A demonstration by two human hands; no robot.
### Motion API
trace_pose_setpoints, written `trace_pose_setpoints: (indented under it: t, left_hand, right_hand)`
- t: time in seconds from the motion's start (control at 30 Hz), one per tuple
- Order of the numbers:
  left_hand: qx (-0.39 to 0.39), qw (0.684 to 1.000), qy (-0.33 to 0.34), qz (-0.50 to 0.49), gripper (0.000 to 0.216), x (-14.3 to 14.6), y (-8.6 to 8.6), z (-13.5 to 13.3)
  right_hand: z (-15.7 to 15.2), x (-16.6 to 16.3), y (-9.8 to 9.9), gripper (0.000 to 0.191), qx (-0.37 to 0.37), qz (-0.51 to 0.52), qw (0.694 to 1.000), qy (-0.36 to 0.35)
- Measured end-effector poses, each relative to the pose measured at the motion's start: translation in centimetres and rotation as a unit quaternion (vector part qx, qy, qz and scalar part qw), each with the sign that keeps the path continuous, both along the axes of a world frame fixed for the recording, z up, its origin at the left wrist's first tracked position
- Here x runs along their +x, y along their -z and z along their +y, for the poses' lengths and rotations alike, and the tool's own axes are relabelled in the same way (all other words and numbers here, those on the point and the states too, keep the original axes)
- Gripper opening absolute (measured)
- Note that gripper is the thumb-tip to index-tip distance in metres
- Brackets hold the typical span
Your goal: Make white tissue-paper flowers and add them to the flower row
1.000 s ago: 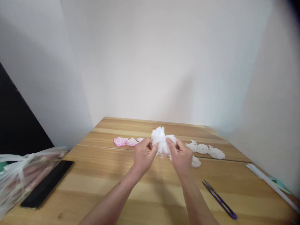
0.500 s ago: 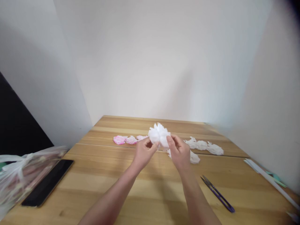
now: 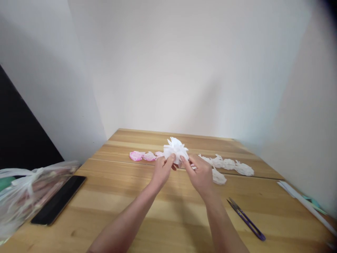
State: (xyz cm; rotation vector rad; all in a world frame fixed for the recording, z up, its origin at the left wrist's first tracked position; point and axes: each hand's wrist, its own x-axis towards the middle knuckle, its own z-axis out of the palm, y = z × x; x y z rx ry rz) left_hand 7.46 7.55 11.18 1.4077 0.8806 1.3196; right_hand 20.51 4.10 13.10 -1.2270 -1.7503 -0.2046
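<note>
A ruffled white paper flower (image 3: 175, 148) is held up over the middle of the table. My left hand (image 3: 163, 169) pinches its lower left side with the thumb in front. My right hand (image 3: 201, 172) grips the lower right side, thumb close to the other thumb. Some of the fingers are hidden behind the flower. Past my left hand lie pink-and-white paper flowers (image 3: 143, 156) in a row. Several white paper flowers (image 3: 228, 164) lie beyond and beside my right hand, and one more white flower (image 3: 218, 176) sits nearer, partly covered by that hand.
Purple-handled thread snips (image 3: 246, 219) lie at the right front. A black phone (image 3: 59, 200) rests at the left, beside a tied clear plastic bag (image 3: 31, 191). White strips (image 3: 302, 202) and green pieces lie along the right edge. Walls stand behind the wooden table (image 3: 147, 218).
Both thumbs have come closer together at the flower's base. The flower has tilted and shifted slightly left, its petals now spread differently. The view has turned a little.
</note>
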Motion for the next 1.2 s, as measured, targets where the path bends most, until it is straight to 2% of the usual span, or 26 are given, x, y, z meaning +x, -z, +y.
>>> trace_pose_setpoints:
  t: [0.1, 0.17, 0.33, 0.43, 0.6, 0.73, 0.83, 1.03, 1.2]
  left_hand:
    - [0.004, 0.999, 0.035, -0.014, 0.026, 0.3, 0.2, 0.0]
    - [0.020, 0.999, 0.031, -0.001, 0.019, 0.3, 0.3, 0.2]
    - [0.101, 0.992, -0.037, 0.067, 0.015, -0.3, 0.3, 0.4]
    - [0.097, 0.994, -0.032, 0.041, 0.015, -0.6, -0.1, -0.1]
    - [0.130, 0.983, -0.129, 0.022, 0.017, -0.8, -0.5, -1.3]
    - [0.159, 0.976, -0.060, 0.133, 0.017, -1.0, -1.1, -1.6]
    - [0.186, 0.950, -0.028, 0.248, 0.022, -1.0, -1.4, -1.6]
    - [0.236, 0.893, -0.079, 0.376, 0.020, -0.6, -0.8, -1.2]
    - [0.241, 0.885, -0.068, 0.392, 0.017, -1.0, -0.9, -0.9]
  right_hand:
    - [0.0, 0.1, 0.0, 0.033, 0.014, -0.005, 1.000, 0.000]
    - [0.0, 0.3, 0.0, 0.033, 0.025, 0.000, 1.000, 0.015]
    - [0.1, 0.6, 0.1, 0.037, 0.038, 0.024, 0.998, 0.051]
    - [0.2, 0.6, 0.1, 0.038, 0.042, 0.035, 0.996, 0.069]
    - [0.4, 0.5, 0.2, 0.042, 0.067, 0.043, 0.993, 0.092]
    - [0.4, 0.5, 0.2, 0.041, 0.050, 0.043, 0.995, 0.073]
    - [0.4, 0.5, 0.4, 0.040, 0.041, 0.029, 0.997, 0.063]
    - [0.4, 0.5, 0.6, 0.037, 0.021, 0.009, 0.997, 0.068]
    - [0.7, 1.2, 0.4, 0.043, 0.019, 0.034, 0.995, 0.094]
